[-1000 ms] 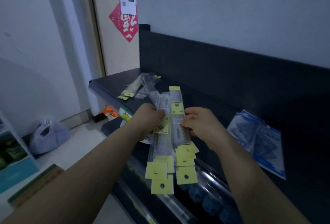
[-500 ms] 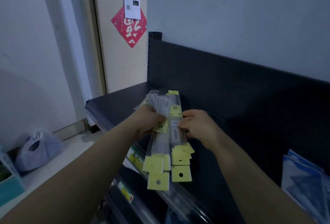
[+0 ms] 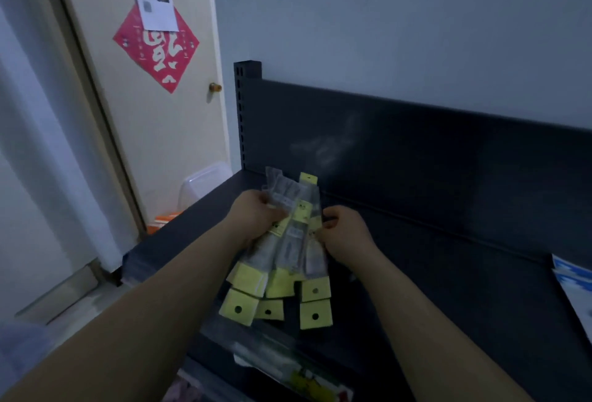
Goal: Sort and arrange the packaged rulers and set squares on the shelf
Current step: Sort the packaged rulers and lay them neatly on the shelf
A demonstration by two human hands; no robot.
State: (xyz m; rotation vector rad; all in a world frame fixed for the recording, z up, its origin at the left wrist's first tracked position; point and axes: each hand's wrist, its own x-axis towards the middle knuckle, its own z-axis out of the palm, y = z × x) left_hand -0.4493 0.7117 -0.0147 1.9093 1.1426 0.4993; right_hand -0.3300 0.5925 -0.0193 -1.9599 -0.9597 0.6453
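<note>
A bundle of packaged rulers [image 3: 290, 241] in clear sleeves with yellow hang tabs is fanned out above the dark shelf [image 3: 432, 273]. My left hand [image 3: 256, 217] grips the bundle from its left side. Fingers of my right hand [image 3: 344, 235] pinch its right edge. Several yellow tabs with punched holes hang toward me below both hands. At the far right edge, blue-and-white set square packs [image 3: 573, 286] lie on the shelf, partly cut off by the frame.
The shelf's dark back panel [image 3: 416, 151] rises behind the bundle, with a slotted upright post [image 3: 245, 113] at its left end. A door with a red diamond decoration [image 3: 157, 45] stands to the left. A translucent plastic box [image 3: 205, 183] and an orange item [image 3: 163, 220] sit beyond the shelf's left end.
My view has swung left along the shelf and both hands have carried the ruler bundle that way. The bundle has fanned wider. The set square packs have slid to the right edge.
</note>
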